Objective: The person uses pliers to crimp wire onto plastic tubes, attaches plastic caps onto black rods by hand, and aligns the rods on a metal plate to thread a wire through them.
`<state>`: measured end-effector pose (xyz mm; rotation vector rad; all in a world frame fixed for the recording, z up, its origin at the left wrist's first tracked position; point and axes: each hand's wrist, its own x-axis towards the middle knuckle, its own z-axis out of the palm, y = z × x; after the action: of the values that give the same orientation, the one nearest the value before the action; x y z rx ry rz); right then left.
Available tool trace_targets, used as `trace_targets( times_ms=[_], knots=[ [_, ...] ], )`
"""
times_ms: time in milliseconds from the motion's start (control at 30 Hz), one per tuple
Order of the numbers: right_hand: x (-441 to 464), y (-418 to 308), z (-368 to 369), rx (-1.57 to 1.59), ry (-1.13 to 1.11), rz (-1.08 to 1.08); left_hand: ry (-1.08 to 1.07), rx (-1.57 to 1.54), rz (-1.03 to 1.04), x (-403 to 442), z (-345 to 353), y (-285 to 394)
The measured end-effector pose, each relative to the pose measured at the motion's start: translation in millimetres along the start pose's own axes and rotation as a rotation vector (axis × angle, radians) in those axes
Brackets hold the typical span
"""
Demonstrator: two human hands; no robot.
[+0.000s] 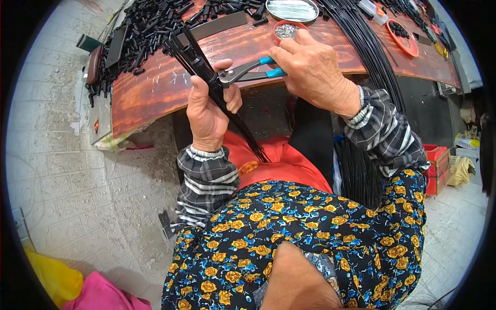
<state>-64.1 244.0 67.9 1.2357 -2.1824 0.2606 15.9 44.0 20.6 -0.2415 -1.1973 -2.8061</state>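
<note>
"Start at the left. What's there?"

"A heap (147,41) of black parts on the table (132,103), too jumbled to count. Then the left hand (206,114), closed round the bundle (199,64)."

"How does that lie?"

"Aslant: top end up-left over the table's edge, lower end down-right to the red cloth (305,173) on the lap. The left hand is nearer; it's touching."

"And the right hand (316,70)?"

"Apart from the left, up and to the right of the bundle, gripping the pliers (229,75) by the handles. They run leftward across the bundle's long axis, head against it beside the left fingers. Whether they bite, I can't tell."

"Counts?"

"One bundle, its rods overlapping too much to count; one pair of pliers; two hands. Farther right, one round tray (292,21), then two red dishes (276,32), with uncounted long rods (356,36) between those dishes."
</note>
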Motion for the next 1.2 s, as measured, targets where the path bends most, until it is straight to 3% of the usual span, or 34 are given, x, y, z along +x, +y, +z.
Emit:
trace_targets(
  times_ms=[167,333,433,867,1200],
  knots=[
    [0.9,4.5,3.7,-0.060,-0.028,-0.041,-0.017,0.017,-0.003,-1.4,1.0,-0.5],
    [-5.1,5.9,0.2,0.368,-0.318,0.068,0.018,0.004,0.005,-2.1,-0.2,0.8],
    [-0.2,3.7,-12.0,0.493,-0.366,0.138,0.033,0.000,0.009,-2.7,1.1,1.4],
    [-26.5,-15.3,21.9,0.427,0.002,0.162,0.066,0.012,0.049,-3.1,-0.2,-0.9],
    [-28.2,-15.5,32.4,0.505,-0.019,0.207,0.077,0.037,0.057,-0.1,-0.5,-2.4]
  ],
)
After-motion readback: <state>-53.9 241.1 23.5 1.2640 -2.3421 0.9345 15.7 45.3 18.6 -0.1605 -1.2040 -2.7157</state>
